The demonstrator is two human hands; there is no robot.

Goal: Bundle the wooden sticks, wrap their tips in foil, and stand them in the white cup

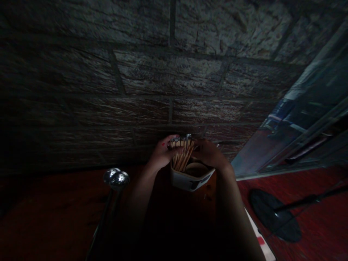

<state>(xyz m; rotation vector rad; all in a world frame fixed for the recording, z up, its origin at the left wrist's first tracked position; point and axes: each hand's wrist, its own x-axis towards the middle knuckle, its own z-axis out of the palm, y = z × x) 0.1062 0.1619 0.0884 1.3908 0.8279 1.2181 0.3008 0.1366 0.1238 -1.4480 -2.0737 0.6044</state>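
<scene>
A bundle of thin wooden chopsticks [182, 158] leans in the left part of a white, angular container [187, 182] close to the brick wall. My left hand [162, 155] closes round the bundle from the left, its thumb across the front. From the right, my right hand [210, 155] curves in against the sticks, its fingers dark and partly hidden. Something shiny and silvery [188, 137] shows at the top of the bundle; I cannot make out what it is. Beside the sticks, a round rim [197, 166] shows inside the container.
Two metal ladles with perforated heads [119, 179] stand to the left over a reddish surface [54, 203]. The brick wall [146, 76] rises just behind. On the right are a glass panel [301, 119] and a stand's round black base [274, 215] on red flooring.
</scene>
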